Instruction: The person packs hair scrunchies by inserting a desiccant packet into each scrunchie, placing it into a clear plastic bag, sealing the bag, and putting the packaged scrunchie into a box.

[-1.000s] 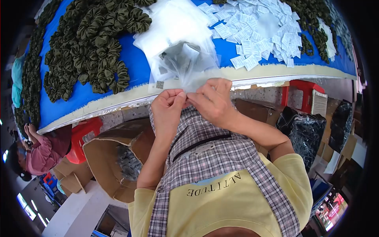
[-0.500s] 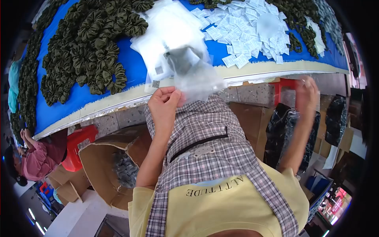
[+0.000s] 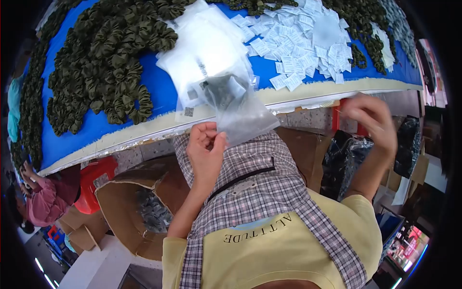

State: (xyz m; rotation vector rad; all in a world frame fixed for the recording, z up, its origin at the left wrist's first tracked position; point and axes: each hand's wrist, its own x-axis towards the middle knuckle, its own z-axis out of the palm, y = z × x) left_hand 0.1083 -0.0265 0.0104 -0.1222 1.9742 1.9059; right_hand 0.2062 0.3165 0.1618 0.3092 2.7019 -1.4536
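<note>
Many green scrunchies (image 3: 103, 62) cover the blue table (image 3: 163, 82).

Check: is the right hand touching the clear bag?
No, only the left hand pinches the bag; the right hand is off to the side.

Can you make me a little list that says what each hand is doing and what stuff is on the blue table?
left hand: pinches a clear plastic bag with something dark inside
right hand: raised off to the side, blurred, grip unclear
table: blue top
on table: green scrunchies, empty clear bags, white paper packets
under table: open cardboard box
nearby: another person in pink
</note>
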